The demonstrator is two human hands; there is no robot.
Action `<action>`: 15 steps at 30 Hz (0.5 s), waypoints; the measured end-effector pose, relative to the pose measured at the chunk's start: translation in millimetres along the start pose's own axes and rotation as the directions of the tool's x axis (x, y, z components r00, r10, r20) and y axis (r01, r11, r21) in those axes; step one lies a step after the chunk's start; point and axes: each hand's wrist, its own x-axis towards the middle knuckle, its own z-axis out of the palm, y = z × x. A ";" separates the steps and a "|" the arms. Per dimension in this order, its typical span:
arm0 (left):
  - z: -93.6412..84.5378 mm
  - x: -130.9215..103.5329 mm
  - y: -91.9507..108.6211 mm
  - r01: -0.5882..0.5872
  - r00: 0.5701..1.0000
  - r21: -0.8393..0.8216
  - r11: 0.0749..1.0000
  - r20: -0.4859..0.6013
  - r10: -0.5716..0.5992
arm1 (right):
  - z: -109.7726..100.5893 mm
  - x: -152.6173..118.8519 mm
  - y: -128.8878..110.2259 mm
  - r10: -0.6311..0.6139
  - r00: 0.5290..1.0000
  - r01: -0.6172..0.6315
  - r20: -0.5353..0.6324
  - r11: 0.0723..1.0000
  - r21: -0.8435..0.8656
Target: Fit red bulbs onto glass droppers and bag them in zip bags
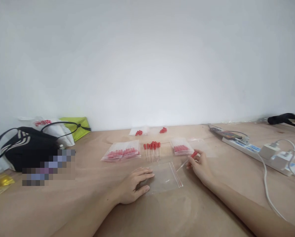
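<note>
A clear zip bag (162,178) lies flat in front of me, its red-lined zip edge on the right. My left hand (134,186) rests by the bag's left end, fingers stretched out and touching it or just beside it. Between the thumb and fingers of my right hand (198,164) is a dropper (194,154) with a red bulb. Its thin clear tube points down-left, with the tip close to the zip edge. Several more red-bulbed droppers (152,147) lie in a bunch beyond the bag.
Filled zip bags of droppers lie at left (124,150) and right (181,146) of the bunch. Loose red bulbs (138,133) sit near the wall. A power strip (253,149) with chargers, cables and a phone (225,133) is right; a black bag (28,149) is left.
</note>
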 end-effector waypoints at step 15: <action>2.6 2.1 -4.9 -0.021 1.000 -0.004 1.000 -0.002 0.021 | 7.2 4.7 8.8 -0.024 1.000 0.025 -0.012 0.995 0.093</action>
